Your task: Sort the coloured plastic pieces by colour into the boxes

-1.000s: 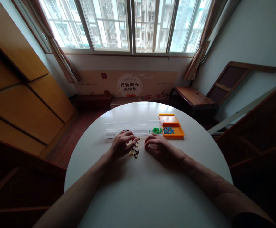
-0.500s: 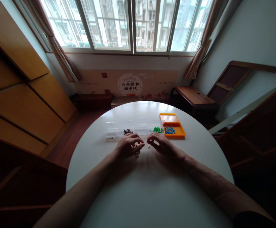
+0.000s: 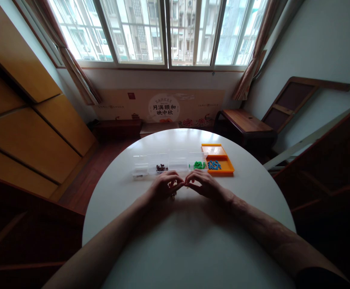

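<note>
My left hand (image 3: 165, 185) and my right hand (image 3: 203, 184) meet fingertip to fingertip above the white table. Each is closed in a pinch; whatever lies between the fingers is too small to make out. Under and beside my left hand lie small cream and brown pieces (image 3: 173, 195), partly hidden by it. Just beyond the hands stands a clear plastic compartment box (image 3: 179, 165). Dark brown pieces (image 3: 162, 167) fill part of one of its compartments, and green pieces (image 3: 199, 165) lie in the right one.
At the box's right end is an orange tray (image 3: 228, 165) with blue pieces (image 3: 213, 165) in it and a raised section behind. The round white table (image 3: 181, 249) carries everything. Beyond it are a low wooden stand (image 3: 243, 120), a window and wooden cabinets at left.
My two hands have come together, closing the small gap between their fingertips. The right hand has shifted slightly left. The boxes and pieces stay in place.
</note>
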Available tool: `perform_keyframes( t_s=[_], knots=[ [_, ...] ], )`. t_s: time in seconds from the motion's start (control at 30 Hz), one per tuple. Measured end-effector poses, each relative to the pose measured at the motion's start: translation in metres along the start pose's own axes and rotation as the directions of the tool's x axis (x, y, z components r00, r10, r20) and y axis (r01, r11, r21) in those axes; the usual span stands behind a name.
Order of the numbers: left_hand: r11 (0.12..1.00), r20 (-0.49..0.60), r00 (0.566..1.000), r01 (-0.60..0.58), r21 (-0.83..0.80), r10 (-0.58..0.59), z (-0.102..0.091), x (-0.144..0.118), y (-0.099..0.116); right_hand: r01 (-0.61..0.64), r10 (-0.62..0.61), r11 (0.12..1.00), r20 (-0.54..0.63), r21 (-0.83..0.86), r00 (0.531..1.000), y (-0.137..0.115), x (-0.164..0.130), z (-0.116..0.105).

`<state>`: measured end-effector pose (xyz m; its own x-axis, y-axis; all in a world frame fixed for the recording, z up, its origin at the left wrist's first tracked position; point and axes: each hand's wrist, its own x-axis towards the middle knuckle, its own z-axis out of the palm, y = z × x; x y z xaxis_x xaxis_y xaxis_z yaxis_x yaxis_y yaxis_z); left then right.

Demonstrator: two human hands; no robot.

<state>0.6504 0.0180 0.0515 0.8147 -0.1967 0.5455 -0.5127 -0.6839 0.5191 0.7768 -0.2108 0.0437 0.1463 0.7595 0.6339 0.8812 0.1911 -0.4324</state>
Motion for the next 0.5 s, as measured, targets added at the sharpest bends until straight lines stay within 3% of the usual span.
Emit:
perform_keyframes(
  t_s=[0.3, 0.5],
  knots=[
    [0.999, 0.015, 1.000, -0.003, -0.045, 0.004, -0.0012, 0.0009, 0.0012, 0.054, -0.054, 0.998, 0.004, -0.032, 0.999, -0.0063, 0.0030, -0.0034],
    [0.997, 0.010, 1.000, -0.017, 0.070, 0.017, 0.0005, -0.0029, -0.0038, 0.052, -0.052, 0.997, 0.012, -0.049, 0.999, -0.0073, 0.0041, -0.0026]
  ],
)
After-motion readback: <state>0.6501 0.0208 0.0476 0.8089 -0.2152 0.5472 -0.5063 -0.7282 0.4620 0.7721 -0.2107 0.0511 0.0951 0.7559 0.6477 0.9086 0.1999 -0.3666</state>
